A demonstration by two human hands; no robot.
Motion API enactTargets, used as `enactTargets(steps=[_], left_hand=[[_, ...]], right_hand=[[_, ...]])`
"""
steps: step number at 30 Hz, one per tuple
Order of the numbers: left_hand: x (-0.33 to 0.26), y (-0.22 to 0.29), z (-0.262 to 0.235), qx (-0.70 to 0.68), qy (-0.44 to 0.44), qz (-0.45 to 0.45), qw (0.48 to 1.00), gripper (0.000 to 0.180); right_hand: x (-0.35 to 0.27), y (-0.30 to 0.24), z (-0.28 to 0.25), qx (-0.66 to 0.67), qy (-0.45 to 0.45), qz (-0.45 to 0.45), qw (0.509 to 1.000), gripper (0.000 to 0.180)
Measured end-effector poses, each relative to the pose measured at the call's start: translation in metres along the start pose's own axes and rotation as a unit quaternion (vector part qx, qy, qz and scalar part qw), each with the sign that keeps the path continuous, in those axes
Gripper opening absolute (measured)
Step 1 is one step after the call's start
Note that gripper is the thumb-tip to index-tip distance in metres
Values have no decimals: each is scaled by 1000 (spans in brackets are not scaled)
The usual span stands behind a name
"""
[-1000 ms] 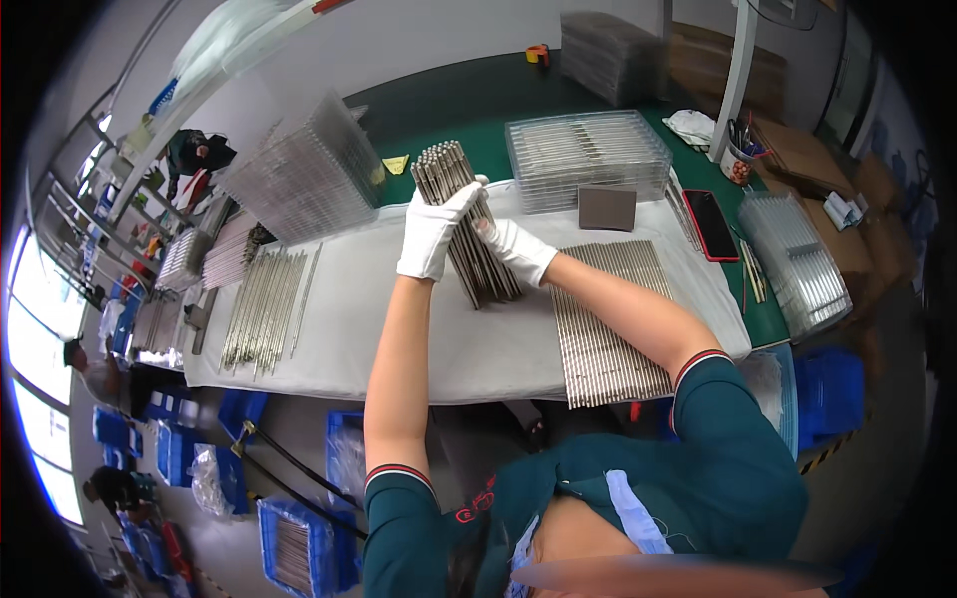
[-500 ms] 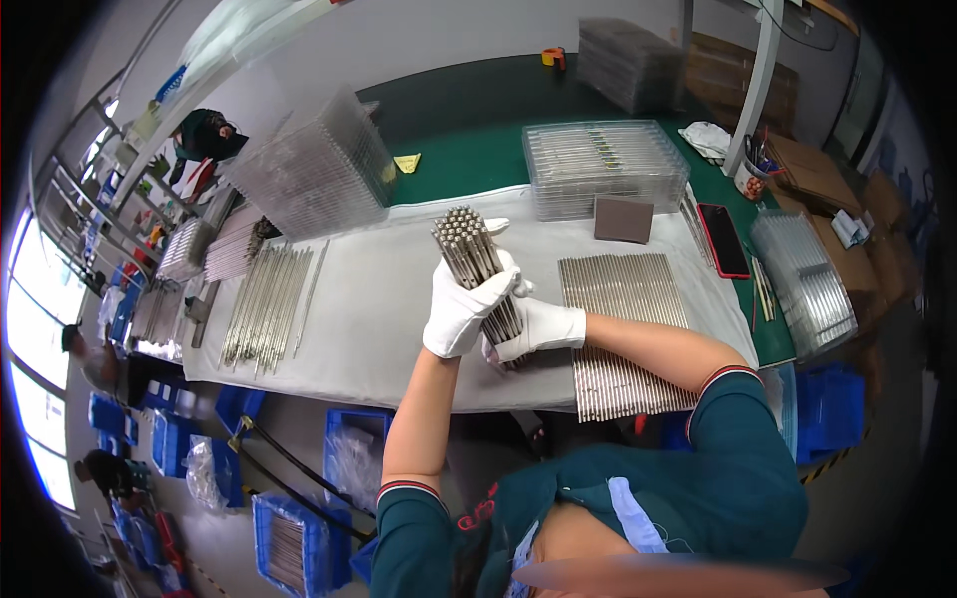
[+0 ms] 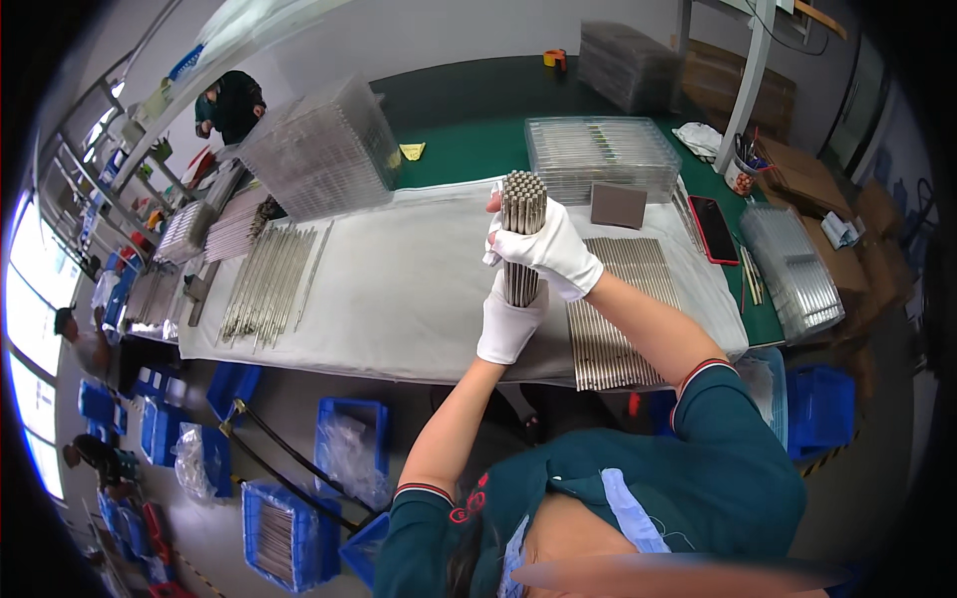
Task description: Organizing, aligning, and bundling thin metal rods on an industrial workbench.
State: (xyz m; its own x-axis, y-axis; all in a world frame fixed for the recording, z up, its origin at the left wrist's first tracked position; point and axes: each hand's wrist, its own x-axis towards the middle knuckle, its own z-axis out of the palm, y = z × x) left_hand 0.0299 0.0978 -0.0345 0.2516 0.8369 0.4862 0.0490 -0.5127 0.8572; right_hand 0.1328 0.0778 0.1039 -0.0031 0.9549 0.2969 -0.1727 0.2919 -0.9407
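A tight bundle of thin metal rods (image 3: 523, 204) stands nearly upright over the cloth-covered table (image 3: 399, 269), its upper ends facing me. My right hand (image 3: 551, 249), in a white glove, wraps the bundle's upper part. Lower down, my gloved left hand (image 3: 511, 321) is closed around the bundle's bottom end, hiding it. To the right of the hands lies a neat row of metal rods (image 3: 623, 309), side by side. A looser spread of rods (image 3: 267, 284) lies on the left of the cloth.
Behind the cloth stand a tall stack of clear plastic trays (image 3: 324, 149) and a lower stack of filled trays (image 3: 603, 159). A brown block (image 3: 618, 206), a red-edged phone (image 3: 713, 229) and a pen cup (image 3: 741, 174) sit at right. Blue bins (image 3: 289, 533) stand below left; other people are beyond.
My hands have swapped places on the bundle: the right has moved up it, the left down to its bottom. The bundle has tipped more upright and shifted slightly right and away.
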Motion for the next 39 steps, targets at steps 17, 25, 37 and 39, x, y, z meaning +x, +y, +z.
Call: enactTargets(steps=[17,25,37,39], left_hand=[[-85,46,-52,80,-18,49,995,72],[-202,-58,-73,-53,-30,-127,990,75],[-269,-90,-91,-421,68,-373,824,33],[-271,-90,-87,-409,65,-370,832,33]], right_hand=[[-85,26,69,61,56,16,996,20],[-143,123,89,-97,-53,7,994,26],[-160,133,79,15,-224,5,975,43],[-163,138,72,-10,-236,-2,972,43]])
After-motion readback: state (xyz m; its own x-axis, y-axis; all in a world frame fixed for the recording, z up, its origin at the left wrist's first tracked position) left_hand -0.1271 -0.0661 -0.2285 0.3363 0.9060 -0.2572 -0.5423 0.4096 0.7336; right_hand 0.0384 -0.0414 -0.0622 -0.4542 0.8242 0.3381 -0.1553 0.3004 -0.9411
